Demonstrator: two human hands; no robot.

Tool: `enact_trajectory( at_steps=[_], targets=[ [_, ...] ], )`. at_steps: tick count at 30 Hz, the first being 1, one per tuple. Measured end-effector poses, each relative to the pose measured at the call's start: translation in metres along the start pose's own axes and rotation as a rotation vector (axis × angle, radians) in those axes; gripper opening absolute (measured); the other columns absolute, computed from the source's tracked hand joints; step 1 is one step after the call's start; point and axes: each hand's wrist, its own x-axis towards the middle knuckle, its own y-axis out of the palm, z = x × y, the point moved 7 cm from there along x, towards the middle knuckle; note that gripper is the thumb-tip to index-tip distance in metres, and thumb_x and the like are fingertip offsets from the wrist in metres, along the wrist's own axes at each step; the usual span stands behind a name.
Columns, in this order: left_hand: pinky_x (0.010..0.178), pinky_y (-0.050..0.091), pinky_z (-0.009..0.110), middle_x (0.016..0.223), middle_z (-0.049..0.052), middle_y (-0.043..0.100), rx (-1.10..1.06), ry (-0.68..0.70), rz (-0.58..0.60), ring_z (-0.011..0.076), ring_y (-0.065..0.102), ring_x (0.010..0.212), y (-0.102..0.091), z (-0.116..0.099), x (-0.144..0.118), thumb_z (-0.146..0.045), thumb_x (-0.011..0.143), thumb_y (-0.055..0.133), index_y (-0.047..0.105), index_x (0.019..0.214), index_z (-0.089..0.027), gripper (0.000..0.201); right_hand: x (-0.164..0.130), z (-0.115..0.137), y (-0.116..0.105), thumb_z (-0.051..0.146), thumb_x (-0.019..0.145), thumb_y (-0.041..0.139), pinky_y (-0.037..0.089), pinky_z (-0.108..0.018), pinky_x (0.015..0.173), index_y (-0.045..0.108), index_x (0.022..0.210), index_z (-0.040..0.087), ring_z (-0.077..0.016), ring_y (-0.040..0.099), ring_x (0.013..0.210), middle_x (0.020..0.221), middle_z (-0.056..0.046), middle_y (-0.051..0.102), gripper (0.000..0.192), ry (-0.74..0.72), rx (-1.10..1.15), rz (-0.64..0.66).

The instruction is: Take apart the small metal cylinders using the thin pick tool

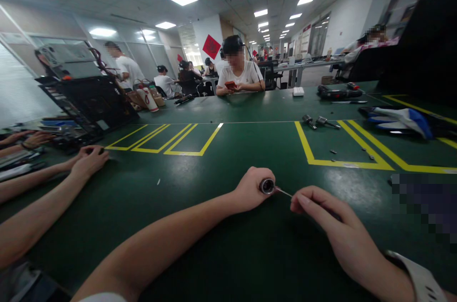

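My left hand (pixel 254 188) is closed around a round metal connector (pixel 267 186), its dark hollow end facing me. To the right, my right hand (pixel 326 218) pinches a slim tool with a thin metal shaft (pixel 284 192); my fingers hide most of its handle. The shaft's far end meets the side of the connector by my left fingertips, and the exact contact point is too small to make out. Beyond my hands, two similar metal connectors (pixel 326 122) lie inside a yellow taped box, with several tiny screws (pixel 333 152) in front of them.
A green table (pixel 214 183) carries yellow tape outlines (pixel 183 153). Blue-and-white gloves (pixel 400 118) and a black tool case (pixel 339 93) lie at right. At left, another person's hands (pixel 89 159) work near a black machine frame (pixel 89 97). Someone sits opposite with a phone (pixel 231 85).
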Motion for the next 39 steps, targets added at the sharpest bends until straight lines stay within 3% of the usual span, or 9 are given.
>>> enact_trajectory(
  at_steps=[4,10,14,18,24,26,33,39],
  targets=[
    [0.074,0.036,0.027,0.068,-0.003,0.055,0.022,0.042,0.007,0.0102,0.051,0.067,0.002,-0.002,-0.001,-0.032,0.079,0.058,0.050,0.069,-0.016,0.021,0.000,0.003,0.002,0.043,0.081,0.052,0.039,-0.034,0.071,0.063,0.070,0.021,-0.0209,0.055,0.076,0.074,-0.003,0.062,0.027,0.014,-0.043,0.038],
    [0.074,0.036,0.027,0.070,-0.003,0.054,-0.016,0.059,0.023,0.0097,0.050,0.066,0.000,-0.004,-0.002,-0.030,0.078,0.058,0.050,0.070,-0.015,0.019,0.006,-0.010,0.002,0.036,0.080,0.054,0.041,-0.033,0.072,0.064,0.070,0.019,-0.0193,0.054,0.075,0.073,-0.003,0.062,0.022,0.164,0.369,0.017],
    [0.072,0.036,0.026,0.069,-0.003,0.054,-0.052,0.048,0.032,0.0093,0.049,0.064,-0.001,-0.007,-0.001,-0.030,0.077,0.060,0.050,0.069,-0.015,0.019,0.007,-0.015,0.006,0.034,0.081,0.054,0.041,-0.033,0.072,0.065,0.071,0.018,-0.0184,0.053,0.074,0.073,-0.003,0.061,0.022,0.204,0.501,0.040],
    [0.071,0.036,0.026,0.068,-0.003,0.053,-0.052,0.020,0.021,0.0091,0.049,0.064,-0.002,-0.007,0.000,-0.028,0.076,0.061,0.050,0.068,-0.015,0.019,0.005,-0.015,0.004,0.036,0.082,0.054,0.041,-0.034,0.073,0.065,0.073,0.020,-0.0194,0.054,0.076,0.076,-0.003,0.061,0.022,0.168,0.451,0.024],
    [0.074,0.037,0.027,0.069,-0.004,0.054,-0.012,-0.001,0.012,0.0095,0.051,0.066,0.000,-0.002,-0.001,-0.030,0.078,0.060,0.050,0.070,-0.016,0.019,0.002,0.002,0.000,0.043,0.079,0.055,0.039,-0.035,0.070,0.065,0.069,0.021,-0.0223,0.055,0.076,0.073,-0.004,0.062,0.026,0.028,0.000,0.023],
    [0.073,0.036,0.026,0.069,-0.004,0.053,-0.010,0.009,0.015,0.0096,0.050,0.066,0.001,-0.001,-0.001,-0.030,0.078,0.059,0.050,0.070,-0.016,0.019,0.004,0.002,0.001,0.042,0.079,0.055,0.039,-0.035,0.071,0.065,0.068,0.021,-0.0221,0.055,0.076,0.073,-0.004,0.062,0.026,0.043,0.044,0.031],
    [0.068,0.036,0.025,0.068,-0.004,0.051,-0.028,-0.038,-0.018,0.0088,0.047,0.063,-0.003,0.001,0.000,-0.031,0.075,0.063,0.050,0.068,-0.015,0.021,0.012,-0.013,0.005,0.037,0.077,0.058,0.041,-0.035,0.070,0.065,0.067,0.017,-0.0192,0.053,0.071,0.071,-0.005,0.061,0.023,0.216,0.506,-0.001],
    [0.063,0.037,0.023,0.067,-0.004,0.051,-0.091,-0.069,0.008,0.0082,0.047,0.061,-0.004,0.003,0.004,-0.030,0.075,0.064,0.051,0.067,-0.015,0.022,0.023,0.000,0.006,0.036,0.075,0.060,0.039,-0.033,0.066,0.064,0.065,0.018,-0.0182,0.053,0.068,0.067,-0.003,0.060,0.021,0.154,0.406,-0.023]
  ],
)
